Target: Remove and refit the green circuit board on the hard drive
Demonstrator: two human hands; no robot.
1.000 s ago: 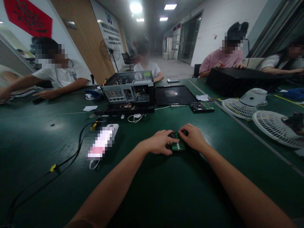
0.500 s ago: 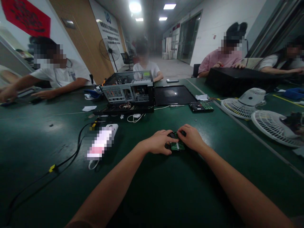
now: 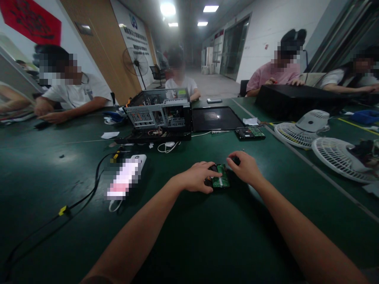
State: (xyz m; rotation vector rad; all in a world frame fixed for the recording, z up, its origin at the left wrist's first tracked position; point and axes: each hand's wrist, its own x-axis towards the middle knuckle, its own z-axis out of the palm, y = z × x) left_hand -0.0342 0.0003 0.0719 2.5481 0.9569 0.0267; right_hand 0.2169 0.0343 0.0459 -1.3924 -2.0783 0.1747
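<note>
A small black device with a green circuit board point(image 3: 221, 180) lies on the green table point(image 3: 207, 236) in front of me. My left hand point(image 3: 199, 177) rests on its left side, fingers curled over it and holding it. My right hand point(image 3: 245, 168) is just right of it, fingers pinched on a small black part point(image 3: 236, 160) at the device's upper right corner.
An open computer case point(image 3: 160, 114) and a black side panel point(image 3: 216, 118) lie further back. A second drive point(image 3: 250, 133) sits to the right, beside white fan grilles point(image 3: 337, 157). A phone point(image 3: 126, 177) and a black cable point(image 3: 74, 203) lie on the left. Several people sit round the table.
My right hand has drawn away to the right from the device, with a small black part in its fingertips, uncovering more of the green board. The left hand stays put.
</note>
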